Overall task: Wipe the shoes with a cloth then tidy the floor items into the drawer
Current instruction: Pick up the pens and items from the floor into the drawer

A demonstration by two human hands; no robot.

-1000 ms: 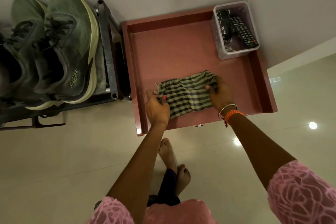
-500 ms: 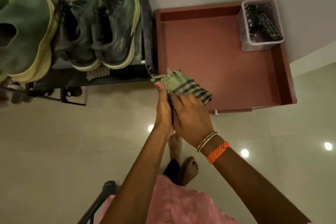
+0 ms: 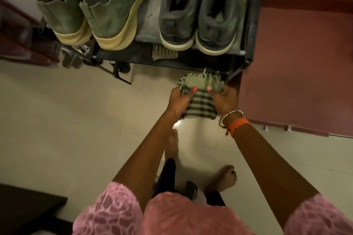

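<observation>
A: How are the hands placed?

B: The left hand (image 3: 180,99) and the right hand (image 3: 222,99) are both curled round the cloth (image 3: 200,101), one at each side, with a thumb laid over its top face. Nothing is released; the cloth is gripped at centre frame, above the floor (image 3: 76,120).

A: And how is the cloth expected to handle?

B: It is judged soft and light — a folded, striped piece with a frayed fringe at its far edge. It would sag if held by one corner, so it is best taken as it is held now, at the two sides of the fold. The fringe should be avoided: threads could be pulled loose. Slipping is thought unlikely, since woven fabric is easily pinched.

A: Where does it lie relative to the hands?

B: Between them, its striped part is pressed by both palms, while the fringe stands out beyond the fingertips toward the upper frame.

A: And beyond that?

B: Just past the fringe the rack (image 3: 191,57) is seen, with the shoes (image 3: 198,9) on its shelf at the top of the frame — two pairs, well within reach. The drawer (image 3: 298,66) is open at the right edge, just beside the right hand.
</observation>
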